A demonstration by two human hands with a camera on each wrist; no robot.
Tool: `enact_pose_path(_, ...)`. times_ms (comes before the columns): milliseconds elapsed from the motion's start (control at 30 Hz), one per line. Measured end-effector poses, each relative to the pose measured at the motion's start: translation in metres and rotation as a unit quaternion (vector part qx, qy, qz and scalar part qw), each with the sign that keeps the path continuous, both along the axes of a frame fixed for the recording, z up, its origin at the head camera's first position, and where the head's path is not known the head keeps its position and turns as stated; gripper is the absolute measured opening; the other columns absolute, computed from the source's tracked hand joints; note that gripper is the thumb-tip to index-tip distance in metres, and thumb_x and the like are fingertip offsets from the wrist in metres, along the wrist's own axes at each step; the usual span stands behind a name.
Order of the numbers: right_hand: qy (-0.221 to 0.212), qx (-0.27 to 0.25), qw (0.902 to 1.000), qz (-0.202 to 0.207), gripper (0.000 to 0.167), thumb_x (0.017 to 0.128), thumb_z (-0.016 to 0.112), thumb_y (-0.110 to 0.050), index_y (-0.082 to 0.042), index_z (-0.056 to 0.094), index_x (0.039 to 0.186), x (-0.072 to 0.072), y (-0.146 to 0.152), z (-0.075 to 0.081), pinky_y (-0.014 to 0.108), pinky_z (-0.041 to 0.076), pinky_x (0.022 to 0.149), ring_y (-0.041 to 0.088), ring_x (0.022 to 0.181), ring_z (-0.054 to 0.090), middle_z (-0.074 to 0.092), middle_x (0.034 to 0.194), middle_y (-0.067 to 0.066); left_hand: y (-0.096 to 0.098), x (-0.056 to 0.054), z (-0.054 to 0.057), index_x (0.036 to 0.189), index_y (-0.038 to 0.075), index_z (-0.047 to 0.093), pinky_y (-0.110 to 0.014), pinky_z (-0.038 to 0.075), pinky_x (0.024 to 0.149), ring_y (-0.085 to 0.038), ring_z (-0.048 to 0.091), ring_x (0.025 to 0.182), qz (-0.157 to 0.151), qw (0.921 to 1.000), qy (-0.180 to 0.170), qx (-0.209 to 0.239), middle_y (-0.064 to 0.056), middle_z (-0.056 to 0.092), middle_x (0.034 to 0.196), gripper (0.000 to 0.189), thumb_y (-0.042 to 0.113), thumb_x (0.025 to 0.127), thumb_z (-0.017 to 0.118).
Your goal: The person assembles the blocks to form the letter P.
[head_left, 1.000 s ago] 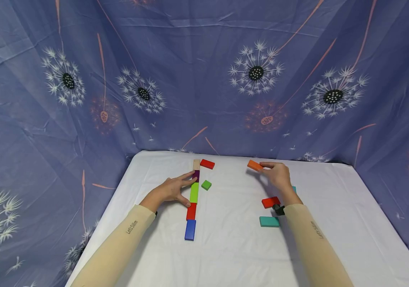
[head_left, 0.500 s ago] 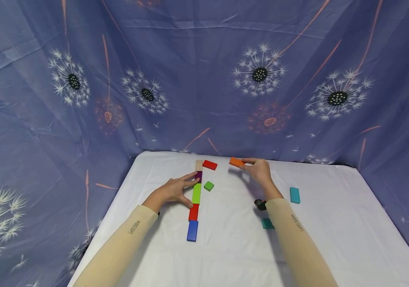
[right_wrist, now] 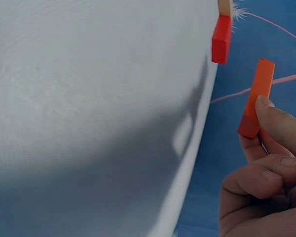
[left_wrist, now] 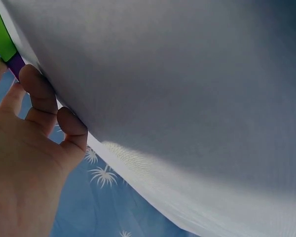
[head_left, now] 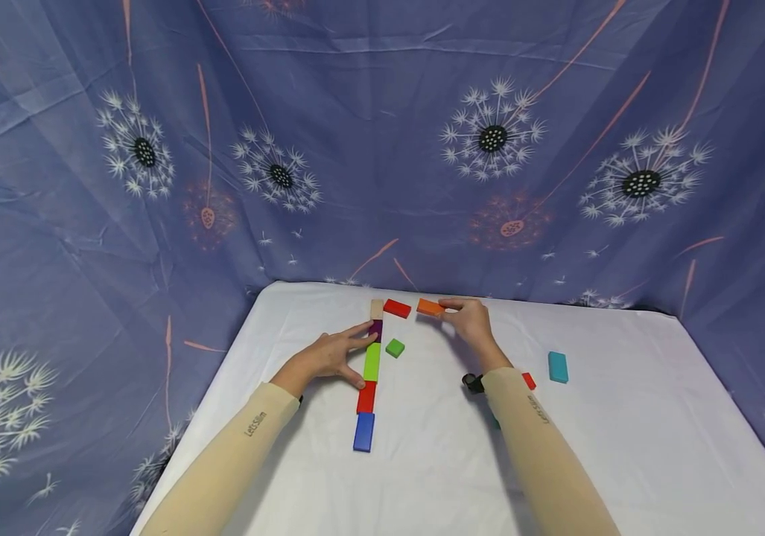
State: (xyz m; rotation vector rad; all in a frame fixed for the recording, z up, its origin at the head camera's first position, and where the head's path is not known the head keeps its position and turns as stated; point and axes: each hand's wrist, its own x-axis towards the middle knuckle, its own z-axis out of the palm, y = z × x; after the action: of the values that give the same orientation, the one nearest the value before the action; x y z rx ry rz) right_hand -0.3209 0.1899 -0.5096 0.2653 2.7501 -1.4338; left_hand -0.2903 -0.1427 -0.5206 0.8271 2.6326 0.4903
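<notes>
A row of blocks runs along the table in the head view: plain wood [head_left: 377,309], purple [head_left: 378,326], lime green [head_left: 372,362], red [head_left: 366,399] and blue [head_left: 364,432]. My left hand [head_left: 325,356] spreads beside it, fingertips at the purple block and thumb at the joint between lime and red. From the wood block's far end, a second red block [head_left: 398,308] extends rightward. My right hand [head_left: 471,324] pinches an orange block [head_left: 427,307] between thumb and fingers, just right of that red one. In the right wrist view, a gap separates the orange block [right_wrist: 259,89] from the red block [right_wrist: 221,39].
A small green block [head_left: 395,348] lies right of the row. A turquoise block [head_left: 558,367] rests further right. Part of another red block [head_left: 529,380] shows beside the right sleeve, which mostly covers a teal one. A patterned curtain [head_left: 382,164] hangs behind the table's far edge.
My right hand has carried the orange block leftward, close to the far red block. The left hand has stayed at the row, while the whole view has shifted slightly.
</notes>
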Motion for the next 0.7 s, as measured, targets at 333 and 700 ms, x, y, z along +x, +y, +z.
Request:
enact_pose_path(333, 0.000, 0.001, 1.0000, -0.003, 0.034, 0.093, 0.082, -0.022, -0.019, 0.080, 0.127, -0.005, -0.005, -0.016, 0.050, 0.047, 0.118, 0.037, 0.143, 0.055, 0.072, 0.141, 0.013, 0.000, 0.001, -0.002, 0.165, 0.027, 0.038, -0.078, 0.022, 0.124, -0.037, 0.038, 0.159, 0.001, 1.0000, -0.003, 0.006, 0.001, 0.020, 0.180, 0.112, 0.050, 0.072, 0.096)
enact_pose_path(700, 0.012, 0.014, 0.9998, 0.008, 0.034, 0.089, 0.085, -0.019, -0.019, 0.082, 0.123, -0.009, -0.011, -0.024, 0.052, 0.042, 0.123, 0.037, 0.142, 0.057, 0.074, 0.136, 0.011, 0.000, 0.002, 0.000, 0.165, 0.027, 0.039, -0.077, 0.022, 0.124, -0.037, 0.040, 0.158, 0.001, 0.9999, -0.004, 0.014, 0.001, 0.020, 0.180, 0.112, 0.049, 0.072, 0.096)
